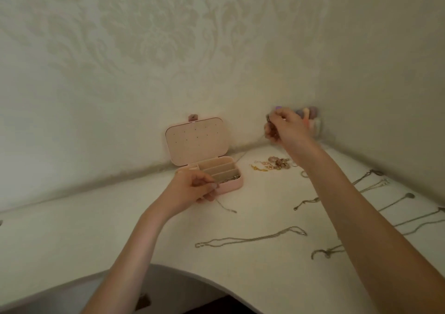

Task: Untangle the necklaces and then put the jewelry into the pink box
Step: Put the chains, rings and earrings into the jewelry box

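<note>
Pink box [231, 185] sits open on the white table [96, 220], near the wall, lid [196, 140] tipped back against the wallpaper with small dots across its inside face. Tray is split into several compartments; the front one holds a small pile of chain, the others look bare from this angle. Left hand [195, 188] is just in front of the box's left end, fingers curled in, thumb and forefinger pinching a thin chain [225, 206] whose loose end trails onto the table toward the near side. Right hand [285, 127] is raised above the table to the right of the box, near the corner of the walls, fingers bunched and pinching a small dark clump of jewelry [271, 127]; motion blur there, so I cannot tell exactly what piece it is, though a fine strand hangs down from it. Under that hand, on the table, lies a heap of gold and pinkish earrings and rings [274, 164]. Further out, several necklaces are laid out apart from each other: a long one [250, 239] stretched across the near middle, a short one [305, 203] beside the right forearm, a knotted one [325, 252] near the front edge, and more [375, 186] on the far right, one with a round pendant [409, 195]. Blurred pastel object [313, 118] sits in the wall corner behind the right hand.
</note>
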The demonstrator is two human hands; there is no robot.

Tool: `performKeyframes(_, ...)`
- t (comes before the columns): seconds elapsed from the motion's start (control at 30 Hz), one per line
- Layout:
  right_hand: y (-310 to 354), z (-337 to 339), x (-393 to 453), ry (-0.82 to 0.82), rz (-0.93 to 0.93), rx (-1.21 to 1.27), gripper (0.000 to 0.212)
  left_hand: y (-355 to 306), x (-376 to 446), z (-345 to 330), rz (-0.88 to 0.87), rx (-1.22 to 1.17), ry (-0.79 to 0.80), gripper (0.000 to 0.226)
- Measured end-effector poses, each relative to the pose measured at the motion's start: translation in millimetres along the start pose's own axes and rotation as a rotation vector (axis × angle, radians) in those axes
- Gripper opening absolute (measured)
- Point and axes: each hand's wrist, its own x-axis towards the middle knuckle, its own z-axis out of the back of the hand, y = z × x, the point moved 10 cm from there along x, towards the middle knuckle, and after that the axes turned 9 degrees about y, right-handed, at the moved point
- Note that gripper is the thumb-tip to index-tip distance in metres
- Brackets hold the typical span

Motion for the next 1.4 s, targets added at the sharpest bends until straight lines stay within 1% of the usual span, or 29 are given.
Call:
performKeyframes(0.07, 8, -15, 6, 0.037, 0.049, -0.066, 0.019, -5, 4, 19, -0.035, -0.054, -0.090, 0.012)
performKeyframes(0.17, 16, -45, 10, 0.144, 0.118, -0.078, 0.015, -19, 14, 34, -0.094, -0.172, -0.185, 0.010)
performKeyframes(0.3, 24, -75, 10, 0.250, 0.190, -0.116, 0.007, -34, 28, 41, -0.172, -0.232, -0.216, 0.010)
performKeyframes(0.5, 24, -91, 11, 0.316, 0.195, -0.171, 0.010, -21, 40, 51, -0.170, -0.221, -0.264, 0.008)
performKeyframes(0.7, 17, -93, 13, 0.333, 0.170, -0.179, 0.009, -4, 46, 42, -0.117, -0.190, -0.217, 0.009)
performKeyframes(0.8, 14, -100, 13, 0.353, 0.166, -0.178, 0.007, -1, 47, 39, -0.134, -0.117, -0.194, 0.016)
performKeyframes(0.9, 10, -107, 12, 0.380, 0.156, -0.181, 0.006, 2, 47, 38, -0.135, -0.071, -0.183, 0.015)
performKeyframes(1.0, 4, -112, 12, 0.398, 0.142, -0.184, 0.007, 8, 49, 35, -0.136, -0.007, -0.156, 0.023)
performKeyframes(1.13, -1, -115, 13, 0.405, 0.136, -0.186, 0.007, 12, 50, 32, -0.130, 0.101, -0.114, 0.023)
performKeyframes(1.17, -2, -116, 13, 0.410, 0.131, -0.188, 0.008, 12, 49, 31, -0.134, 0.092, -0.105, 0.023)
performKeyframes(1.23, -6, -120, 12, 0.428, 0.112, -0.182, 0.008, 8, 50, 28, -0.174, -0.012, -0.066, 0.024)
performKeyframes(1.3, -12, -124, 11, 0.457, 0.091, -0.183, 0.009, 3, 52, 20, -0.219, -0.168, 0.004, 0.036)
performKeyframes(1.33, -14, -125, 11, 0.470, 0.083, -0.196, 0.009, 2, 53, 16, -0.227, -0.231, 0.025, 0.037)
performKeyframes(1.4, -17, -123, 12, 0.475, 0.083, -0.235, 0.009, 2, 55, 13, -0.212, -0.255, 0.017, 0.029)
